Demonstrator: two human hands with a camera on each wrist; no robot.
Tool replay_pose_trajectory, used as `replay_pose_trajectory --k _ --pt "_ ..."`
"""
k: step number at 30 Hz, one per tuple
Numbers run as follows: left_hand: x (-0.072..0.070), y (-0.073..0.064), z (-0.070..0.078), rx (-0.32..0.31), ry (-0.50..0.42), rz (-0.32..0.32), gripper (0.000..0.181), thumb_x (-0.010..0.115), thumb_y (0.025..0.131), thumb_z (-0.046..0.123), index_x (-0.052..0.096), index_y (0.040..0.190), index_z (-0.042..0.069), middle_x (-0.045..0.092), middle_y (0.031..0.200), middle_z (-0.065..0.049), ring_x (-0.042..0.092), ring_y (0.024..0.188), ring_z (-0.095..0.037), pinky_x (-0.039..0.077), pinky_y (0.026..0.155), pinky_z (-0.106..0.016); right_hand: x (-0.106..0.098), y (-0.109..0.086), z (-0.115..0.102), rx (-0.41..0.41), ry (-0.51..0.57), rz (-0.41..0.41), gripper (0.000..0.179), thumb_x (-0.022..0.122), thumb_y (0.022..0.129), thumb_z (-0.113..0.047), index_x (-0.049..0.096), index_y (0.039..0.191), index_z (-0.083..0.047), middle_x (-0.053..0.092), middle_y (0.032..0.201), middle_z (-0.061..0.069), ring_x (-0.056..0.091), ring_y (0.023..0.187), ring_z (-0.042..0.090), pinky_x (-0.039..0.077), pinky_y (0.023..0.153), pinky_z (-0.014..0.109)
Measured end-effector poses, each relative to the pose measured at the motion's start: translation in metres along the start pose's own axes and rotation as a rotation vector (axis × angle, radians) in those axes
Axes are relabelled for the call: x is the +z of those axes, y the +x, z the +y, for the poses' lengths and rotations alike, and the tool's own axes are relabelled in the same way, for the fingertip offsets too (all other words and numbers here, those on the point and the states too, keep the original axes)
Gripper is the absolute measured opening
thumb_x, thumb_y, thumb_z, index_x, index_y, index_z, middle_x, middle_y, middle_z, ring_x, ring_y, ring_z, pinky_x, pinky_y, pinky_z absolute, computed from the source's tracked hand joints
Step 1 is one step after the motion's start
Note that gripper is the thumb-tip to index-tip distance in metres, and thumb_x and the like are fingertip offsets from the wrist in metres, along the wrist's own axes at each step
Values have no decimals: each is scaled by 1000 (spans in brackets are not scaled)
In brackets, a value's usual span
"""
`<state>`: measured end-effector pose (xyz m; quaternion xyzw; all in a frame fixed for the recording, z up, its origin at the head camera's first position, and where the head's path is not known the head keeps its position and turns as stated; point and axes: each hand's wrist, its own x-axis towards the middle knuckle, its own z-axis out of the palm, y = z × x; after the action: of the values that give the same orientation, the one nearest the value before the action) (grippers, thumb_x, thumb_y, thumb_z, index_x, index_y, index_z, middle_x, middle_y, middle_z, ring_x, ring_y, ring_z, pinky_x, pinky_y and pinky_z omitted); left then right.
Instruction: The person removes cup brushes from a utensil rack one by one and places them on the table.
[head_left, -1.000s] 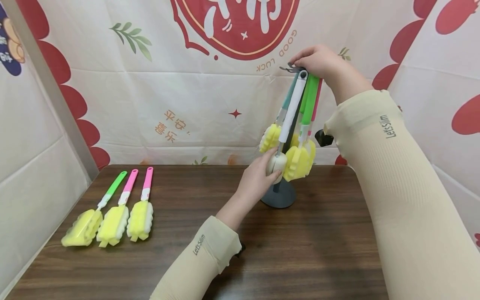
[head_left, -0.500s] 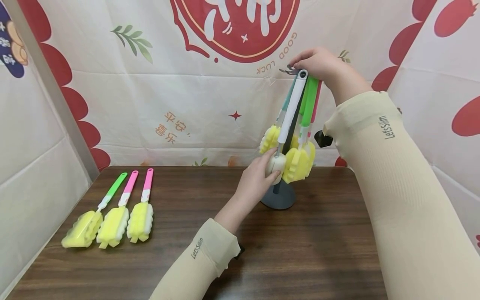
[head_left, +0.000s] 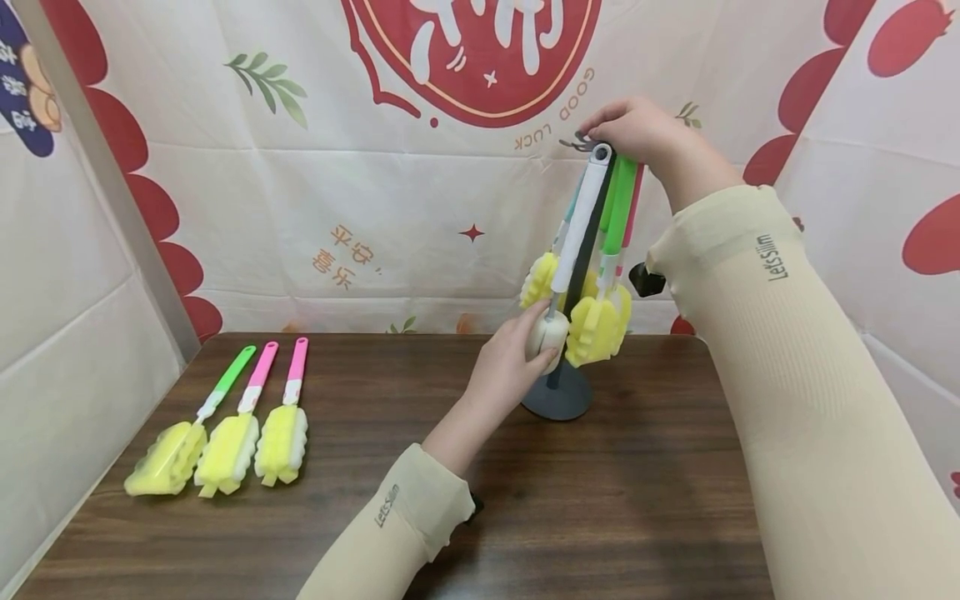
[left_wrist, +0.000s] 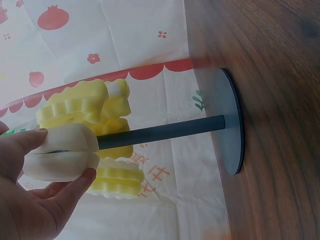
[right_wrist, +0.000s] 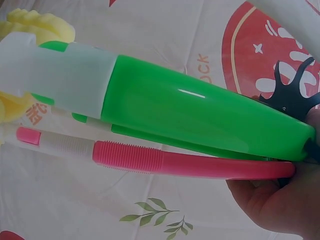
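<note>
The off-white sponge head of a white brush [head_left: 572, 250] is pinched by the left hand [head_left: 508, 357], with digits pressed to opposite sides of the sponge. The brush is held at a slant, head down, in front of a dark stand [left_wrist: 165, 132], and its handle is pointed up toward the black hooks [right_wrist: 290, 100] at the top; whether its hole is caught on a hook cannot be told. The top of the stand is gripped from above by the right hand [head_left: 637, 133], its fingers bent at the hooks, though some of them are hidden. Beside that hand, green brushes [right_wrist: 200, 105] and a pink brush [right_wrist: 215, 167] are hung with their yellow sponges downward, and a blue brush [head_left: 538, 279] is partly hidden behind the white one. The round base of the stand is set on a brown wooden table [head_left: 390, 433]. At the left of the table, well apart from the stand, a green-handled brush [head_left: 176, 450] and two pink-handled brushes [head_left: 228, 442] are laid side by side. The background is covered by a printed cloth [head_left: 420, 208].
</note>
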<state>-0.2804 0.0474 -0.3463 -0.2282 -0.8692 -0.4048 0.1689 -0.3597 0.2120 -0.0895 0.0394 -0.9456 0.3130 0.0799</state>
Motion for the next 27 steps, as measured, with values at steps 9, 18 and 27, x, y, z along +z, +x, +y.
replay_pose_trajectory --k 9,18,27 --pt "-4 -9 -4 -22 -9 -17 68 70 91 28 36 150 30 56 131 -5 56 112 -20 49 85 -38 1 0 1 -10 -15 3 42 39 103 -31 54 140 -16 46 128 9 50 95 18 46 80 29" --pt "-8 -23 -12 -33 -8 -2 68 71 91 28 38 150 29 56 132 -5 55 115 -21 49 86 -41 1 -5 0 -3 -19 17 43 39 103 -32 53 140 -16 46 127 8 49 95 18 46 82 30" --pt "-14 -36 -18 -30 -22 -1 68 72 90 26 38 149 28 57 128 -8 58 110 -23 51 84 -42 2 -11 -2 -4 -19 30 42 39 104 -30 54 140 -16 46 120 5 50 92 18 45 81 30"
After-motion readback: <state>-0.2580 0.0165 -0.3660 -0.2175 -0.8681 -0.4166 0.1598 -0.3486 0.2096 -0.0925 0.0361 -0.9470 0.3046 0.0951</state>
